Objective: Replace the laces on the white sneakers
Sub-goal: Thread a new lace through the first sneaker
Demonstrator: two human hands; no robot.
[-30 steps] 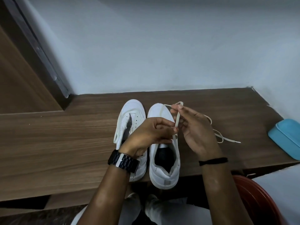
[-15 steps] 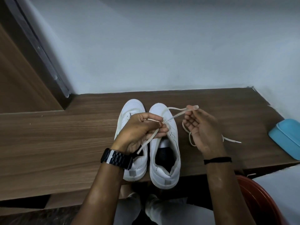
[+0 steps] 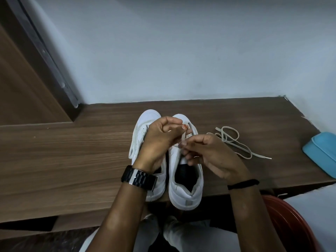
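Two white sneakers stand side by side on the wooden table (image 3: 72, 160), toes toward the wall. The left sneaker (image 3: 143, 124) is partly hidden by my left hand (image 3: 160, 140), which wears a black watch. The right sneaker (image 3: 183, 188) has its heel over the table's front edge. Both hands meet above its eyelets. My left hand pinches a cream lace (image 3: 184, 136) near the shoe's front, and my right hand (image 3: 209, 153) pinches the same lace just below. The lace's loose end (image 3: 234, 140) lies in loops on the table to the right.
A light blue box (image 3: 321, 155) sits at the table's right edge. A red-brown round chair or stool (image 3: 291, 224) is at the lower right. A white wall runs behind the table, and a wooden door with its frame (image 3: 27, 79) is at the left.
My hands have come together over the right sneaker's eyelets. The right hand moved left and down toward the shoe, and the lace's loose part now lies in loops on the table.
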